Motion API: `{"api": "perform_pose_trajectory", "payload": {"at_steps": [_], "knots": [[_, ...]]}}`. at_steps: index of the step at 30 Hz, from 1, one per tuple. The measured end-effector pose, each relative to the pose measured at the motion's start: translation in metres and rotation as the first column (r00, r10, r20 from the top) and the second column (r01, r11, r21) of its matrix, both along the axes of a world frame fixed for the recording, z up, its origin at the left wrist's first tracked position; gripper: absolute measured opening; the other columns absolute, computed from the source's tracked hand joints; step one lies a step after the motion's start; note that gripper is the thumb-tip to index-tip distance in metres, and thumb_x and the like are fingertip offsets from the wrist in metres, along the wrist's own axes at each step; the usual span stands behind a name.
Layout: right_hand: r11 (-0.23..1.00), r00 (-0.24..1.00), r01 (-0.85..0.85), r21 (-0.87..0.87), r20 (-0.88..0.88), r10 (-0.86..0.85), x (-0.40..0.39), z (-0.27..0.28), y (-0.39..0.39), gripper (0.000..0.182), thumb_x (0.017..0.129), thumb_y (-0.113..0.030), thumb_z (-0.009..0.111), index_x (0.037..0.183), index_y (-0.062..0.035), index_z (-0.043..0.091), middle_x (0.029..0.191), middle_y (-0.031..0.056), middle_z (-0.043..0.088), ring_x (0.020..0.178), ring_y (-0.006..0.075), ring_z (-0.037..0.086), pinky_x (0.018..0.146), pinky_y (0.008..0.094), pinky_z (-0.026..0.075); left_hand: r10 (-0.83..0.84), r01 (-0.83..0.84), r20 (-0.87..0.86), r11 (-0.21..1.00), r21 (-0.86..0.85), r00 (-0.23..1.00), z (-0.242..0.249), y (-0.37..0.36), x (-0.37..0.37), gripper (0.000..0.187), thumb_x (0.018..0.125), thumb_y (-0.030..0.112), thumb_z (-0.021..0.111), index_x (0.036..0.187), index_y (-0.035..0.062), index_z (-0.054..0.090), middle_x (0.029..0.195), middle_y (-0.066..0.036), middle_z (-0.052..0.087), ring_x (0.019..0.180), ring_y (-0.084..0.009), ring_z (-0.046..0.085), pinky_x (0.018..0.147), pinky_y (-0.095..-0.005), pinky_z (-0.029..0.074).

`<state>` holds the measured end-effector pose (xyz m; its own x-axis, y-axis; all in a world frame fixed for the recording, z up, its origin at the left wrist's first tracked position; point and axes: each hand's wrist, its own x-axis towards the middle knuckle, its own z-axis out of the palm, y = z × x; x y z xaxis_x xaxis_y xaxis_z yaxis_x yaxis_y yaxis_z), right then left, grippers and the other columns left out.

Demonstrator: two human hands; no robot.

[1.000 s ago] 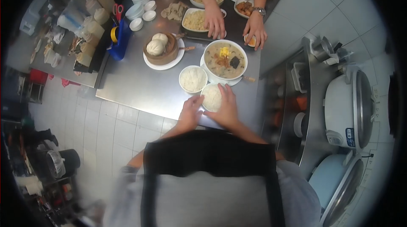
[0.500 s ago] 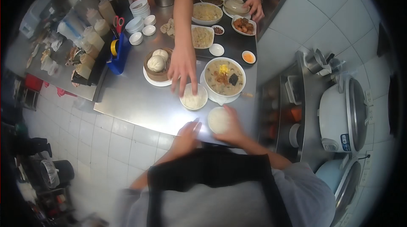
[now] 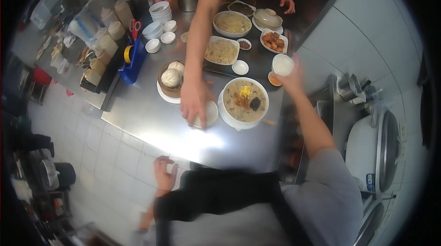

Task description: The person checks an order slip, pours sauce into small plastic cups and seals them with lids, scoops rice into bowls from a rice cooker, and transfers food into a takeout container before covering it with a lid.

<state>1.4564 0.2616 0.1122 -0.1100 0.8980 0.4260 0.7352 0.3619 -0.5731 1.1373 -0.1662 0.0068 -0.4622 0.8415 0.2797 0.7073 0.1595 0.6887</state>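
My right hand (image 3: 294,78) grips a small white bowl of rice (image 3: 282,65), held out over the right side of the counter beside a small dish of orange food (image 3: 274,79). Off the counter's front edge, my left hand (image 3: 165,172) has loosely curled fingers apart, with nothing visible in them. A co-worker's hand (image 3: 196,103) covers part of another white rice bowl (image 3: 210,115) on the counter. Right of that bowl stands a large bowl of porridge (image 3: 241,103) with yellow, brown and dark toppings. White buns (image 3: 172,78) sit in a bamboo steamer (image 3: 163,90) at the left.
Plates of noodles (image 3: 232,23), fried rice (image 3: 221,50) and browned chunks (image 3: 273,42) stand at the back, near a lidded pot (image 3: 268,17). Stacked white bowls (image 3: 160,12), squeeze bottles (image 3: 123,11) and a blue holder (image 3: 133,64) line the left. A rice cooker (image 3: 367,154) stands right.
My right hand has carried its rice bowl forward and right. My left hand has drawn back left, off the counter. The co-worker's near hand has come down onto the other rice bowl.
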Motion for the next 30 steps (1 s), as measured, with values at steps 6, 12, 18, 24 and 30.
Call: {"api": "perform_pose_trajectory", "payload": {"at_steps": [6,12,18,24,30], "knots": [[0.992,0.998,0.011,-0.125,0.062,-0.004,-0.039,-0.063,0.068,0.115,0.047,-0.041,0.086,0.141,-0.0162,0.025,0.126,0.021,0.044,0.119,0.0344,0.043,0.1,0.0466,0.035,0.326,-0.332,-0.064,0.917,-0.221,0.943,-0.047,-0.087,0.003,0.032,0.066,0.002,0.071,0.094,0.0089,0.057,0.101,-0.012,0.053,0.099,-0.0298,0.051,0.073,-0.036,0.048],[0.968,0.966,0.033,-0.25,0.258,0.034,-0.055,-0.067,0.074,0.124,0.047,-0.056,0.082,0.145,-0.0208,0.015,0.142,0.0259,0.026,0.133,0.0384,0.026,0.101,0.0629,0.02,0.414,-0.382,-0.049,0.779,-0.497,0.909,-0.09,-0.198,0.007,0.028,0.069,0.007,0.071,0.094,0.0093,0.06,0.1,-0.011,0.056,0.094,-0.0317,0.053,0.085,-0.0432,0.042],[0.97,0.975,-0.207,0.125,-0.051,0.215,-0.009,-0.019,-0.051,0.053,0.074,-0.026,0.074,0.12,-0.0075,0.054,0.12,0.0189,0.05,0.11,0.0296,0.051,0.09,0.0345,0.042,0.507,-0.178,0.171,0.568,-0.804,0.845,-0.119,-0.284,-0.003,0.032,0.07,0.011,0.072,0.1,0.0108,0.059,0.108,-0.012,0.052,0.1,-0.0317,0.05,0.09,-0.0424,0.039],[0.577,0.764,-0.626,-0.525,-0.56,0.32,-0.112,-0.051,-0.308,0.012,0.087,-0.012,0.059,0.094,-0.0023,0.061,0.08,0.003,0.059,0.073,0.0101,0.053,0.069,0.0256,0.046,0.602,-0.132,0.294,0.561,-0.817,0.742,-0.134,-0.336,-0.044,0.037,0.071,0.016,0.072,0.106,0.0122,0.058,0.116,-0.013,0.049,0.107,-0.0318,0.046,0.094,-0.0415,0.037],[0.38,0.456,-0.882,-0.278,-0.307,0.835,-0.257,-0.022,-0.344,0.018,0.081,-0.015,0.062,0.097,-0.0057,0.063,0.088,0.0112,0.064,0.078,0.0254,0.063,0.071,0.034,0.049,0.559,-0.084,0.378,0.631,-0.771,0.738,-0.15,-0.346,-0.129,0.042,0.073,0.02,0.072,0.112,0.0137,0.057,0.123,-0.014,0.045,0.114,-0.0319,0.043,0.099,-0.0407,0.034]]}}
